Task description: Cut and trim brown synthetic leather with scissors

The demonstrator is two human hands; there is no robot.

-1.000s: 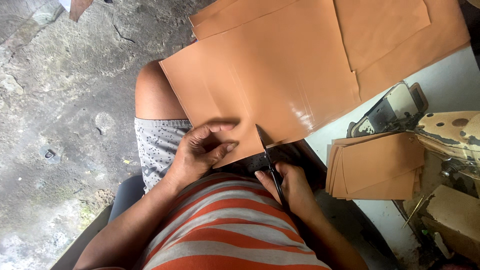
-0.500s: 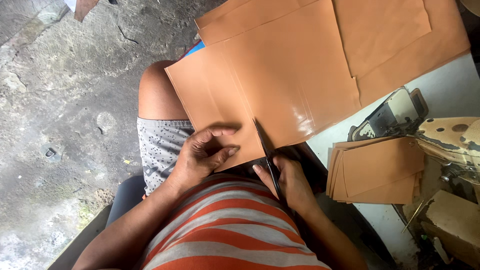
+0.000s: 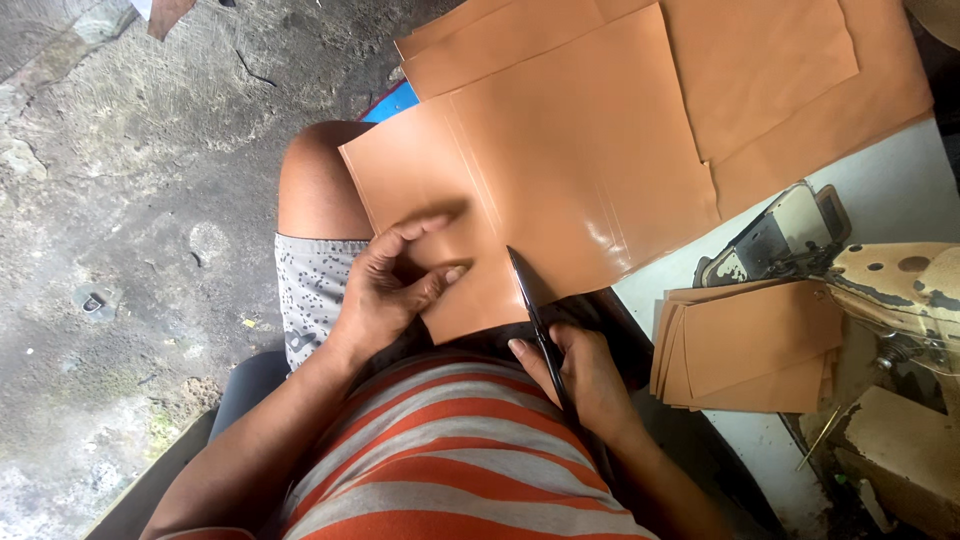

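A large tan leather sheet [image 3: 560, 170] lies over my lap and bare knee, its near edge by my belly. My left hand [image 3: 395, 285] pinches that near edge, thumb and fingers closed on the leather. My right hand [image 3: 585, 375] grips a pair of black scissors [image 3: 530, 300] whose blades point away from me into the sheet's near edge, just right of my left hand. The scissor handles are hidden inside my fist.
More tan sheets [image 3: 780, 80] lie overlapped on a white table [image 3: 880, 170] at the upper right. A stack of cut tan pieces [image 3: 760, 345] sits to the right, beside a sewing machine [image 3: 790, 235]. Rough concrete floor [image 3: 120, 200] spreads to the left.
The scissors' blades have pushed further into the leather's near edge. My left hand has kept its hold on the edge, and the sheet has shifted slightly toward me.
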